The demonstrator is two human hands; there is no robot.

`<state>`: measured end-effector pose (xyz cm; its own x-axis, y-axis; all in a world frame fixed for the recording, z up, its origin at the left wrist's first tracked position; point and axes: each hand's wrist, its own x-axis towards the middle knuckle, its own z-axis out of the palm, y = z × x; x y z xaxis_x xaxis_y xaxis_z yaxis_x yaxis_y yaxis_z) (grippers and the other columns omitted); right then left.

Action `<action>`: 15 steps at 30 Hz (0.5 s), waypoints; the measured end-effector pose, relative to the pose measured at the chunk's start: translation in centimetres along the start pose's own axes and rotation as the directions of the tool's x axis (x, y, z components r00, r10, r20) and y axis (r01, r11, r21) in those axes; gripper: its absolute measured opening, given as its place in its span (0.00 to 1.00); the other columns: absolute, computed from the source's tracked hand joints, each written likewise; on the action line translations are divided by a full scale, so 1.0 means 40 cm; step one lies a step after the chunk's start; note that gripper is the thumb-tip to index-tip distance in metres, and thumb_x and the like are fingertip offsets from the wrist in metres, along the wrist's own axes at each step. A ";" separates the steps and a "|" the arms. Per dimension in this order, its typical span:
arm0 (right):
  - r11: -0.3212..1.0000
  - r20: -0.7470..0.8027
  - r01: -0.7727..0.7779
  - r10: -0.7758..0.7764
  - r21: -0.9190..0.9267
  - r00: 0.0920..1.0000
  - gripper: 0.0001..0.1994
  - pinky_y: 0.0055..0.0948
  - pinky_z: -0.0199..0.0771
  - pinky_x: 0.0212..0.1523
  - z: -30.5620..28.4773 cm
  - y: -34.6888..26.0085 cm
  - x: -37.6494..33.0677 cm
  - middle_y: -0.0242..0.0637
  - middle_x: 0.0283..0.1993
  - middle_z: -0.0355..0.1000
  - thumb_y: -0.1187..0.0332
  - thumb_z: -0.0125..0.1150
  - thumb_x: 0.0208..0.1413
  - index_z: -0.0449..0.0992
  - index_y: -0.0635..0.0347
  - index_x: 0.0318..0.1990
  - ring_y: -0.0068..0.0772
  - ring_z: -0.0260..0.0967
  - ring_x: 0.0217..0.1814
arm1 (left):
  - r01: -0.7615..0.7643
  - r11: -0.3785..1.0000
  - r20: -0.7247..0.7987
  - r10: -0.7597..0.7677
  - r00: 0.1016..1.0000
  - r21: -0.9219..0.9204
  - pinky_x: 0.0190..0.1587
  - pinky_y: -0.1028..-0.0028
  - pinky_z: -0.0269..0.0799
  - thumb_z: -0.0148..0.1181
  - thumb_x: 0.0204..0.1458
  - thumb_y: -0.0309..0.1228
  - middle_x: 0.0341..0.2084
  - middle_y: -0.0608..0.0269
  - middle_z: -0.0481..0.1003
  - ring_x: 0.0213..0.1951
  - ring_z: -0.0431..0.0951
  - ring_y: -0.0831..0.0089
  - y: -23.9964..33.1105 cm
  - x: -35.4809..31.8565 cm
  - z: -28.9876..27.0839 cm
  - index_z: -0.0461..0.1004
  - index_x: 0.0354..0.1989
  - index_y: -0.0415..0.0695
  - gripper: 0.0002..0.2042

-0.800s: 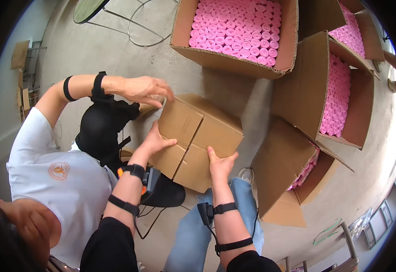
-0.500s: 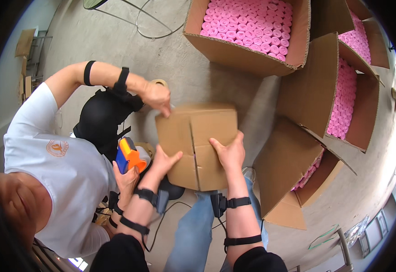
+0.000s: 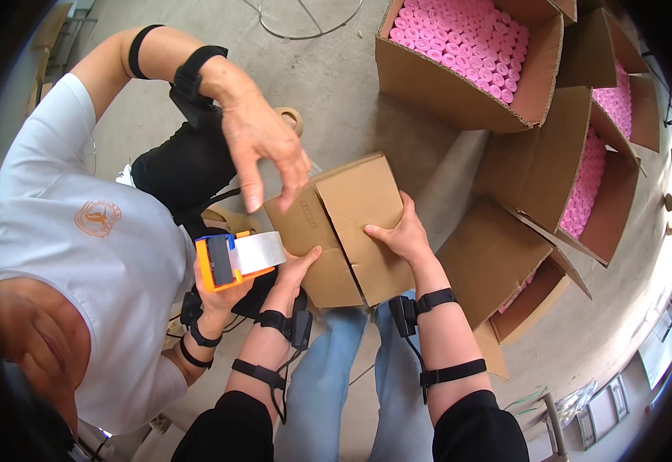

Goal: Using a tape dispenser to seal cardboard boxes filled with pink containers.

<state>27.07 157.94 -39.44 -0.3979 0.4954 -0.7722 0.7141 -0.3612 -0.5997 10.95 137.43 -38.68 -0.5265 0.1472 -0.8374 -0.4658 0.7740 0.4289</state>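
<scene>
Between my two hands is a small brown cardboard box, its top flaps closed with a dark seam running between them. My left hand grips its left side, thumb on top. On the right side my right hand holds it, thumb also resting on the top; its other fingers are mostly hidden. To my left a co-worker's hand grips a blue and orange tape dispenser with a roll of clear tape, close beside my left hand. The co-worker's other hand is raised above the box's far left corner, fingers bent downward.
A large open carton full of pink rolls stands at the far right. More open cartons with pink rolls line the right side. A tan tape roll lies beyond the co-worker's hand. A round wire frame is on the floor at the back.
The box has turned slightly and shifted right in my hands. The co-worker's upper hand has lifted off the box's corner. The tape dispenser has moved right and turned, showing its tape roll.
</scene>
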 end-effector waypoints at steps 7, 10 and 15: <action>0.997 -0.138 0.078 -0.078 -0.008 0.987 0.53 0.35 0.63 0.64 -0.021 0.031 -0.026 0.51 0.61 0.67 0.55 0.80 0.35 0.53 0.62 0.67 0.45 0.63 0.65 | -0.067 0.971 0.121 0.096 0.988 -0.229 0.61 0.63 0.61 0.72 0.47 0.30 0.56 0.56 0.64 0.59 0.64 0.63 -0.022 -0.021 0.027 0.49 0.64 0.46 0.40; 0.987 -0.112 0.152 -0.146 0.042 0.983 0.53 0.35 0.66 0.62 0.021 -0.017 0.000 0.50 0.58 0.70 0.55 0.80 0.33 0.55 0.61 0.67 0.44 0.67 0.62 | -0.011 0.902 0.191 0.103 0.976 -0.431 0.61 0.63 0.62 0.69 0.49 0.26 0.57 0.57 0.64 0.59 0.65 0.63 0.039 -0.062 -0.052 0.49 0.64 0.47 0.38; 0.995 -0.221 0.082 -0.091 -0.047 0.971 0.51 0.34 0.66 0.61 -0.031 0.112 -0.001 0.51 0.58 0.70 0.56 0.80 0.34 0.57 0.64 0.66 0.44 0.67 0.62 | -0.119 0.850 0.256 0.283 0.924 -0.513 0.59 0.64 0.65 0.67 0.50 0.24 0.57 0.57 0.64 0.58 0.66 0.64 -0.127 0.069 0.081 0.51 0.65 0.47 0.37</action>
<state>31.01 157.30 -41.84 -0.3243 0.6881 -0.6491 0.7050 -0.2816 -0.6508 14.17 135.90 -44.28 -0.4363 0.5131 -0.7391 -0.6981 0.3251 0.6379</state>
